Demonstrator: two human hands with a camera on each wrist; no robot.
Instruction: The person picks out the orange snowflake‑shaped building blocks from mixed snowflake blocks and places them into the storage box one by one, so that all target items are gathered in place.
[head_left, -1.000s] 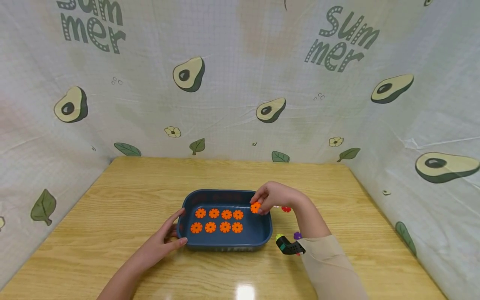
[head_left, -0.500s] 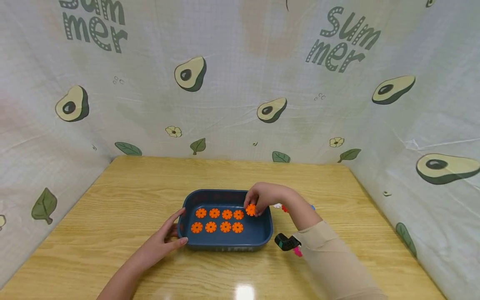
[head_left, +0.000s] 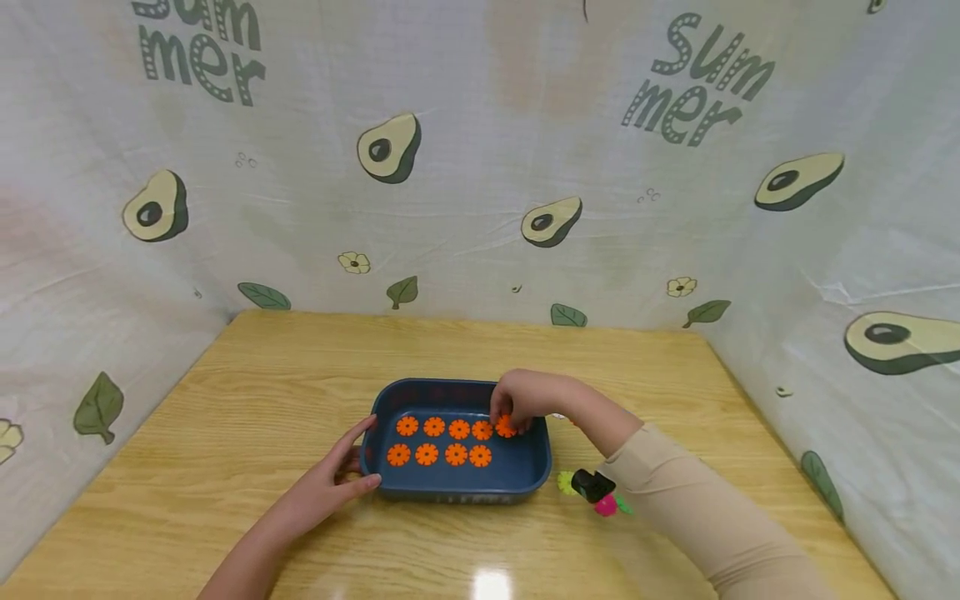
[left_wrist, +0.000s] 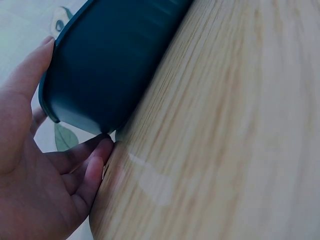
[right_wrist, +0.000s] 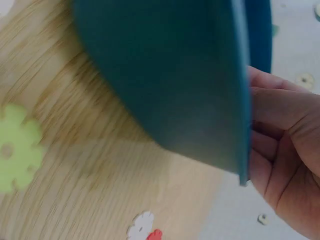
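Fingers of our right hand (head_left: 525,398) curl down over the far right end of the blue tray (head_left: 450,492), pinching an orange flower piece (head_left: 506,428) that sits low inside it, at the right end of the back row and just beside the last piece there. Eight other orange flower pieces (head_left: 442,442) lie flat on the tray floor in two rows of four. Our left hand (head_left: 330,487) rests on the wooden table (head_left: 225,433) against the tray's left end, fingers relaxed and spread, the forefinger along the rim and the thumb touching the near corner; the left wrist view shows the thumb tip against the tray's lower wall. The tray stands near the middle of the table. Right of it, near our right sleeve (head_left: 697,517), lie loose flower pieces: a yellow-green one (head_left: 564,482) close to the tray's corner and a pink one (head_left: 606,505) beside the black wrist camera (head_left: 588,484). From the right wrist view we see a white piece (right_wrist: 141,224) and a red one (right_wrist: 155,235) touching on the wood.
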